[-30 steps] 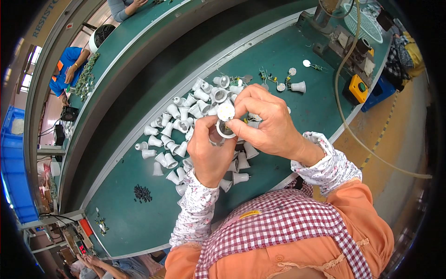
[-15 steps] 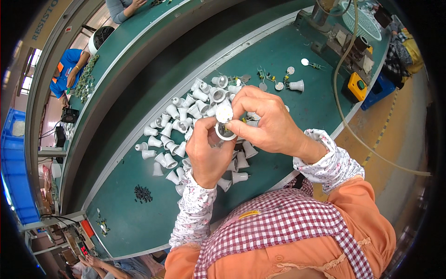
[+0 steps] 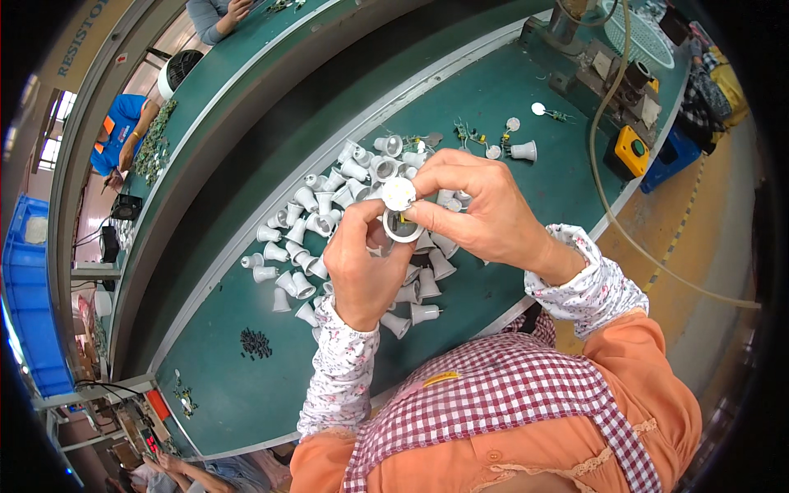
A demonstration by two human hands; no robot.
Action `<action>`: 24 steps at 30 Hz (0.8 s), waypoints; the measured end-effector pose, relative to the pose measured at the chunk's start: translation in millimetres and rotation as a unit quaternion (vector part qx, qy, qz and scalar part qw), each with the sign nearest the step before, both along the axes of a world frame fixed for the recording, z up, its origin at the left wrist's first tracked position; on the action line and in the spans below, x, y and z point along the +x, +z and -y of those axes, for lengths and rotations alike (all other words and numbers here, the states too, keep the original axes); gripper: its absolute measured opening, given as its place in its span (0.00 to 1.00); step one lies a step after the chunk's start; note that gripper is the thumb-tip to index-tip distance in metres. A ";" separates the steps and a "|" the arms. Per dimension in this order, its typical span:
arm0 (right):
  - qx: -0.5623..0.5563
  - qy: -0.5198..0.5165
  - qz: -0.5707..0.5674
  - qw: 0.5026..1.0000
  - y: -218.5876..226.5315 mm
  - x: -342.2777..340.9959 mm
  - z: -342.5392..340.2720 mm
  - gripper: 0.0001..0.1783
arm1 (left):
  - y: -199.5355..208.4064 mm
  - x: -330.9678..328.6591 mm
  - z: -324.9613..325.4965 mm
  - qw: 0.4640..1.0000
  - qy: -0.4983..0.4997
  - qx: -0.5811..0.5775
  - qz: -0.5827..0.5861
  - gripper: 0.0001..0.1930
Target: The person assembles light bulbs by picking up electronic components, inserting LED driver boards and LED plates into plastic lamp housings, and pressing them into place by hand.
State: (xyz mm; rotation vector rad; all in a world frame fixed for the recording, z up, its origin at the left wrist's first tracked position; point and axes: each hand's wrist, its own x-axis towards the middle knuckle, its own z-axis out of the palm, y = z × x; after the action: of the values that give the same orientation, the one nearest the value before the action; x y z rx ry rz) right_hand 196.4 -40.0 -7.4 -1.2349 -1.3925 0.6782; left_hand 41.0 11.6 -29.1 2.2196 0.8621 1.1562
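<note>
My left hand grips a white cone-shaped bulb housing, its round open end facing up. My right hand pinches a small round white disc board with its fingertips, tilted right above the housing's opening. Both hands hover over a pile of several white bulb housings lying on the green workbench.
A single housing and small disc boards with wires lie at the far right of the bench. A heap of small dark parts sits at the left. A yellow button box and a cable hang at the right edge. Other people work at a bench behind.
The hands have stayed over the pile; the right fingers have shifted the white disc slightly on top of the housing.
</note>
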 end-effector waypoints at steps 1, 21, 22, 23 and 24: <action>0.028 -0.019 0.028 0.999 -1.0 0.2 1.7 0.06 | 0.0 1.3 -0.5 1.000 0.000 -0.006 0.002 0.17; 0.048 0.004 0.001 0.999 1.7 -2.2 -2.3 0.08 | 3.6 5.2 1.6 0.998 0.006 0.035 0.056 0.17; 0.023 -0.004 -0.035 0.999 -0.2 -3.3 -2.6 0.09 | 3.2 6.0 1.2 0.998 0.002 0.044 0.053 0.17; -0.003 -0.012 -0.071 0.997 -1.4 -4.0 -2.7 0.10 | 3.3 6.3 0.7 0.998 0.002 0.043 0.054 0.17; -0.004 -0.013 -0.070 0.997 -2.0 -3.7 -2.1 0.10 | 3.7 6.3 0.0 0.998 0.003 0.052 0.042 0.17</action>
State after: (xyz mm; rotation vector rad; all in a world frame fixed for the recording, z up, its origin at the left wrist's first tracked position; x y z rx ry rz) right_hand 192.7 -37.9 -9.3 -1.1857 -1.2579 0.7384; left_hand 47.3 11.6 -25.3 2.2347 0.7917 1.3144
